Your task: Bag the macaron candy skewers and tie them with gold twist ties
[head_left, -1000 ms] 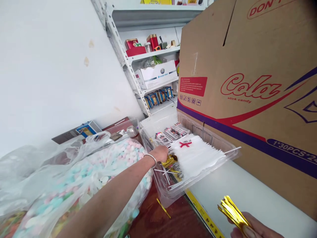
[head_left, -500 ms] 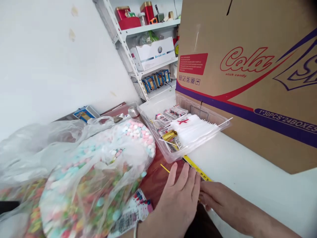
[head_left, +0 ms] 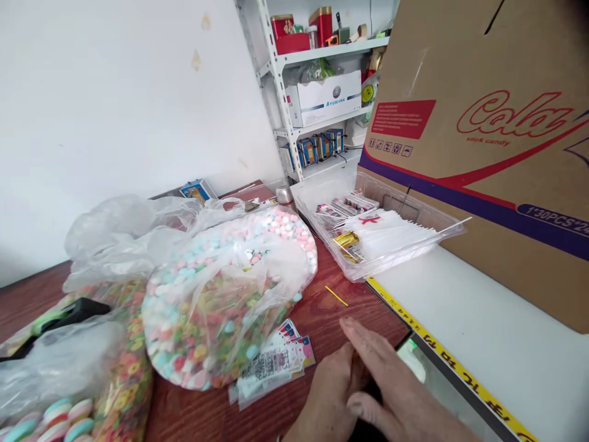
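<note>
Head view: hands beside printed cards

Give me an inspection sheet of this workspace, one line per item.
Surface: reddish-brown wooden table, meeting a white counter with a yellow printed strip along its edge.
Things: printed cards lie nearest the hands; a gold twist tie lies loose on the wood.
Clutter: bulging bag of colourful candy; clear plastic tray holding white sticks.
Hands: left hand and right hand close together at the bottom edge; anything held is hidden.
Cables: thin dark wire on the shelf.
Surroundings: white wall, metal shelving, Cola stick candy carton.
</note>
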`<act>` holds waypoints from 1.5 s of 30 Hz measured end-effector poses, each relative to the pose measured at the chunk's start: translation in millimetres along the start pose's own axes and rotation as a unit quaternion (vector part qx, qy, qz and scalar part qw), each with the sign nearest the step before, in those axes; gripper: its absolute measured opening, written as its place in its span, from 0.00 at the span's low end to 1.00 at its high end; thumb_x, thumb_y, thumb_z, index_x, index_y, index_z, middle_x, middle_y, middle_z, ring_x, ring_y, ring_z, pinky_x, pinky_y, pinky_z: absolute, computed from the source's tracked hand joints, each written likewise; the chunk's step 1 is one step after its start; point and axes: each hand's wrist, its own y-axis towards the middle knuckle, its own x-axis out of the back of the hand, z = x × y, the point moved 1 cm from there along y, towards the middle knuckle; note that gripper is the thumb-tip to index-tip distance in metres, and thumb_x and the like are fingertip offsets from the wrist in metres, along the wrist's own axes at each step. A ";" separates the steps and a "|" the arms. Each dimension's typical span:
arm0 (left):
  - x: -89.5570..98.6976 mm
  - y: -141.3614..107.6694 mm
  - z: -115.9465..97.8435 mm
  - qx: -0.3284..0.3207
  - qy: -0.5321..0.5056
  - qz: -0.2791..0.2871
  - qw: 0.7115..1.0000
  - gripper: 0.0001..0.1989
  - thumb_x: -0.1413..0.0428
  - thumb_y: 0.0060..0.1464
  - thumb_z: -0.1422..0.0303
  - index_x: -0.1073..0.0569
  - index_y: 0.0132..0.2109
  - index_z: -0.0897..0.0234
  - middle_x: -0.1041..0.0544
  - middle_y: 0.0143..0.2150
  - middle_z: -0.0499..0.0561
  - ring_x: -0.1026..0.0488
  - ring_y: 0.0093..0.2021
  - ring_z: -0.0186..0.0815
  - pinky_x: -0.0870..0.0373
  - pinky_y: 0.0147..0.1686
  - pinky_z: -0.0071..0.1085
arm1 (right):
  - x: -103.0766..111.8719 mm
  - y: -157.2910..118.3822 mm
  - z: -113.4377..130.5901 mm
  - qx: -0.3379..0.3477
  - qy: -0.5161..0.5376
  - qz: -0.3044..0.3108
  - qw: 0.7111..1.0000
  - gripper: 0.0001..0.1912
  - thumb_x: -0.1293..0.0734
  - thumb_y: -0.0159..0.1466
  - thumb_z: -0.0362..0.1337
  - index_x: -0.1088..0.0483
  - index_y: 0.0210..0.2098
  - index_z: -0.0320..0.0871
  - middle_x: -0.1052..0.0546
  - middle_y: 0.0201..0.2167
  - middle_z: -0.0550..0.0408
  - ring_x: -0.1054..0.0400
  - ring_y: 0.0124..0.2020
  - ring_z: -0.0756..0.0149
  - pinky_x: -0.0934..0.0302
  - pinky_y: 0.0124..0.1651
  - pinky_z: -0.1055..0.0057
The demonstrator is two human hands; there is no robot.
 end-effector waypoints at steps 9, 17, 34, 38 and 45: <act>-7.7 -1.6 13.0 0.010 -0.032 -0.045 0.998 0.12 0.56 0.62 0.65 0.30 0.37 0.62 0.23 0.34 0.54 0.29 0.33 0.39 0.37 0.35 0.34 | -18.9 6.0 -2.5 -0.210 0.249 -0.022 0.945 0.31 0.37 0.65 0.53 0.40 0.64 0.48 0.36 0.65 0.47 0.44 0.65 0.55 0.51 0.67 0.54; -5.5 0.0 7.6 0.076 -0.334 0.082 0.936 0.09 0.49 0.56 0.63 0.32 0.31 0.63 0.33 0.22 0.45 0.39 0.22 0.30 0.40 0.27 0.29 | -52.6 7.1 -6.0 -0.282 0.473 -0.106 0.828 0.20 0.37 0.66 0.54 0.25 0.43 0.45 0.23 0.52 0.48 0.28 0.51 0.56 0.38 0.57 0.58; 16.3 -9.6 7.5 0.006 0.039 0.058 0.998 0.13 0.60 0.63 0.70 0.31 0.36 0.61 0.24 0.34 0.53 0.33 0.30 0.36 0.40 0.32 0.32 | -8.8 11.2 -20.8 0.010 -0.154 0.075 0.985 0.23 0.39 0.63 0.25 0.30 0.54 0.47 0.23 0.49 0.51 0.33 0.54 0.53 0.49 0.61 0.50; 13.9 -9.5 9.3 -0.013 0.122 0.059 0.991 0.13 0.61 0.61 0.74 0.32 0.37 0.61 0.23 0.34 0.53 0.31 0.30 0.37 0.41 0.31 0.33 | -11.2 15.1 -15.7 0.014 -0.247 0.107 0.963 0.16 0.39 0.57 0.19 0.27 0.33 0.45 0.24 0.29 0.58 0.31 0.32 0.63 0.43 0.46 0.62; 4.9 5.2 14.1 0.022 0.127 0.000 0.992 0.13 0.61 0.61 0.75 0.34 0.36 0.61 0.24 0.34 0.54 0.29 0.32 0.39 0.41 0.32 0.35 | -26.7 20.0 -14.9 -0.028 -0.333 0.080 0.939 0.15 0.40 0.56 0.18 0.31 0.30 0.43 0.27 0.28 0.52 0.34 0.32 0.56 0.44 0.44 0.57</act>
